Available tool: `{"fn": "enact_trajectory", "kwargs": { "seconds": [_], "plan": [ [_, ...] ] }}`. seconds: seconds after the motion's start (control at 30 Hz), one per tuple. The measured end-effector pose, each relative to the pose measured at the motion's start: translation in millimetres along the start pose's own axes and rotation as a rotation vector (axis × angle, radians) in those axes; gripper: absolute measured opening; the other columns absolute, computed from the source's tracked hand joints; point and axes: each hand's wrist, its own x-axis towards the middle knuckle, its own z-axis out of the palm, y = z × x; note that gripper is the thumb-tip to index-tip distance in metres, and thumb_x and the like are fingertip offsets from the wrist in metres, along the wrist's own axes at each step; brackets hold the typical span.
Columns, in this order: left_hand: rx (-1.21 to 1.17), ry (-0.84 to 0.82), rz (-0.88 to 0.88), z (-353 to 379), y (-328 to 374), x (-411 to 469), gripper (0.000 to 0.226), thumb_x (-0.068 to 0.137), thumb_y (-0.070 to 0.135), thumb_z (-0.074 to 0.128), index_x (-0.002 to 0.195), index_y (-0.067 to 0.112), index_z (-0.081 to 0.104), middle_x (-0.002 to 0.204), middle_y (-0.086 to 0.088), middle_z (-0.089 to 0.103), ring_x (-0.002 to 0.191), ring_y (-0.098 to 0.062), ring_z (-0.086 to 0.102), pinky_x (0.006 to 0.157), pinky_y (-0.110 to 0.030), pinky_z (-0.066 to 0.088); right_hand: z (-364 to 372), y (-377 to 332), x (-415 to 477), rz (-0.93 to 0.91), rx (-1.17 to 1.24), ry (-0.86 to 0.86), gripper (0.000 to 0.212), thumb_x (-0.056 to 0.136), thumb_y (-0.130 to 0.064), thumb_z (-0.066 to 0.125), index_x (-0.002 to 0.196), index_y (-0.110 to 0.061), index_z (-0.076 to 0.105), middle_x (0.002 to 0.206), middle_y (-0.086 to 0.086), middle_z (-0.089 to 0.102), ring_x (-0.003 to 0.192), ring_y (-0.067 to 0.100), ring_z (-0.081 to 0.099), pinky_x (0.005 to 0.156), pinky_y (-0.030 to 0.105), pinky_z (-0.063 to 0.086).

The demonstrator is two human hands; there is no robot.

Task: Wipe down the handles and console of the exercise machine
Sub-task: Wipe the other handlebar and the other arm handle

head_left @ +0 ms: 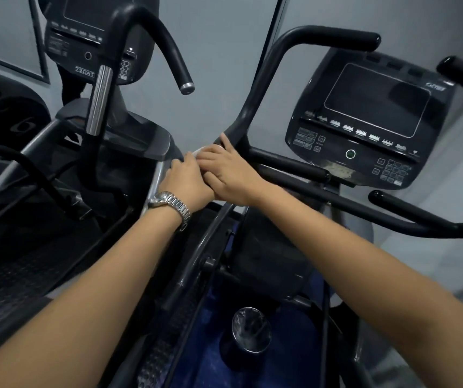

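The exercise machine's black console stands at the right, its dark screen above rows of buttons. Its curved black left handle rises from the centre, and more black bars cross below the console. My two hands meet at the foot of that curved handle. A white wipe shows as a small strip between them. My right hand lies over the wipe and the handle, fingers wrapped forward. My left hand, with a metal watch on its wrist, curls its fingers onto the wipe's near edge. Most of the wipe is hidden.
A second machine stands close on the left, with its own console, a black hooked handle and a chrome grip. A round bin with a plastic liner sits on the blue floor below. A grey wall is behind.
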Motion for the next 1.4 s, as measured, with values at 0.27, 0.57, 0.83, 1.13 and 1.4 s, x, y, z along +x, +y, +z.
{"fn": "enact_trajectory", "kwargs": {
  "seconds": [0.27,0.57,0.83,1.13,1.4],
  "plan": [
    [-0.047,-0.069,-0.031,-1.8,-7.7,-13.7,0.087,0.052,0.054,0.084,0.117,0.009,0.047,0.112,-0.009,0.057,0.095,-0.026,0.059,0.077,-0.039,0.054,-15.1,16.4,15.3,0.312,0.147,0.101,0.038,0.097,-0.022,0.028,0.098,-0.015,0.065,0.109,-0.002,0.061,0.118,0.017,0.048,0.117,0.054,0.002],
    [-0.139,-0.075,-0.008,-7.1,-19.2,-26.4,0.087,0.054,0.042,0.088,0.122,0.008,0.046,0.11,-0.007,0.058,0.095,-0.022,0.06,0.082,-0.037,0.054,-10.9,4.8,11.9,0.298,0.101,0.151,0.036,0.097,-0.02,0.03,0.094,-0.017,0.065,0.113,-0.003,0.061,0.121,0.014,0.047,0.118,0.051,-0.005],
    [-0.117,-0.072,0.022,-3.3,-18.1,-31.7,0.082,0.055,0.037,0.087,0.121,0.01,0.047,0.117,-0.01,0.058,0.103,-0.026,0.058,0.087,-0.039,0.052,16.2,-28.1,-17.8,0.083,0.052,0.177,0.032,0.095,-0.019,0.034,0.104,-0.013,0.065,0.118,0.0,0.06,0.134,0.017,0.037,0.115,0.045,-0.004],
    [-0.15,-0.099,-0.024,-18.3,-18.2,-32.4,0.102,0.056,0.042,0.087,0.136,0.005,0.036,0.128,-0.012,0.05,0.116,-0.026,0.052,0.098,-0.04,0.047,9.1,-14.9,16.8,0.59,0.668,0.472,0.037,0.103,-0.013,0.032,0.135,-0.003,0.047,0.151,0.009,0.034,0.145,0.016,0.014,0.12,0.043,0.01],
    [-0.173,-0.138,-0.014,-18.9,-19.7,-30.7,0.074,0.069,0.017,0.079,0.13,0.0,0.04,0.118,-0.013,0.056,0.11,-0.03,0.055,0.092,-0.041,0.049,15.2,-61.5,13.7,0.788,0.661,0.532,0.04,0.102,-0.012,0.029,0.14,0.0,0.037,0.157,0.018,0.015,0.133,0.026,0.037,0.089,0.014,0.03]
  ]
}}
